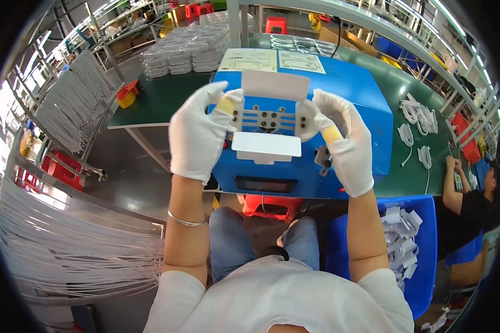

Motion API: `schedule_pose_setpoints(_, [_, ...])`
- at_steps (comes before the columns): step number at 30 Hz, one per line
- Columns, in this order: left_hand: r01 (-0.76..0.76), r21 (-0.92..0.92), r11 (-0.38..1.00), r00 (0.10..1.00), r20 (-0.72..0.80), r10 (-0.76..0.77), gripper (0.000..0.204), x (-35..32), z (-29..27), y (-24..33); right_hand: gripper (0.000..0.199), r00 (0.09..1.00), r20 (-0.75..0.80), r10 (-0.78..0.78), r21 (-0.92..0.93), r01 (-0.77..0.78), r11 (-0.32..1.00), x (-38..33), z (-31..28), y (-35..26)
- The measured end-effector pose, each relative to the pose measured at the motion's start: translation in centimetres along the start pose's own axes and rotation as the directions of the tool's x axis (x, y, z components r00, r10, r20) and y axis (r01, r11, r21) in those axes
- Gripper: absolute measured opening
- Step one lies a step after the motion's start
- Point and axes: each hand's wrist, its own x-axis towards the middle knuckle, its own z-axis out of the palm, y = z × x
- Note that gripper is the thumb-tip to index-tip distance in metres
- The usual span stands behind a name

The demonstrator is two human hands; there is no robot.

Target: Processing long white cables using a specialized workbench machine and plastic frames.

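Note:
Both my hands wear white gloves with yellow wrapping on the thumbs. My left hand is beside the left end of a metal fixture on a blue machine. Its thumb and curled fingers are apart, with nothing visible between them. My right hand is at the fixture's right end, thumb close to a white round piece, its fingers also parted from the thumb. Whether either hand touches the fixture is hard to tell. A white upper flap and a white lower flap stand above and below the slotted bars.
Bundled white cables lie on the green table at right, where a co-worker sits. A blue bin holds white pieces. White cables hang on a rack at left. Stacked clear trays and a tape dispenser stand far left.

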Motion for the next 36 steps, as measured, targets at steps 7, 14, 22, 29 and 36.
schedule_pose_setpoints(7, [0.137, -0.38, 0.915, 0.978, -0.092, -0.185, 0.031, -5.5, 0.7, -3.9, 0.038, 0.997, 0.036, -0.068, 0.033, 0.067, 0.997, 1.0, -0.4, 1.3])
schedule_pose_setpoints(14, [0.472, -0.574, 0.67, 0.878, 0.379, -0.294, 0.047, -7.7, 2.7, -3.3, 0.032, 0.946, 0.093, -0.309, -0.212, 0.323, 0.923, 3.8, 0.8, -0.8])
schedule_pose_setpoints(22, [0.493, -0.679, 0.544, 0.859, 0.479, -0.181, 0.035, -7.0, 4.0, -4.8, 0.01, 0.946, 0.26, -0.192, -0.13, 0.231, 0.964, 4.8, 0.6, -1.3])
schedule_pose_setpoints(29, [0.645, -0.497, 0.581, 0.748, 0.565, -0.347, 0.03, -6.5, 2.0, -3.9, 0.02, 0.883, 0.228, -0.411, -0.422, 0.469, 0.776, 4.6, 2.2, -1.8])
schedule_pose_setpoints(36, [0.001, 0.319, 0.948, 0.943, -0.315, 0.105, 0.016, -7.4, -9.7, -10.4, 0.024, 0.833, 0.073, -0.548, -0.324, 0.539, 0.777, -7.4, -0.4, 0.5])
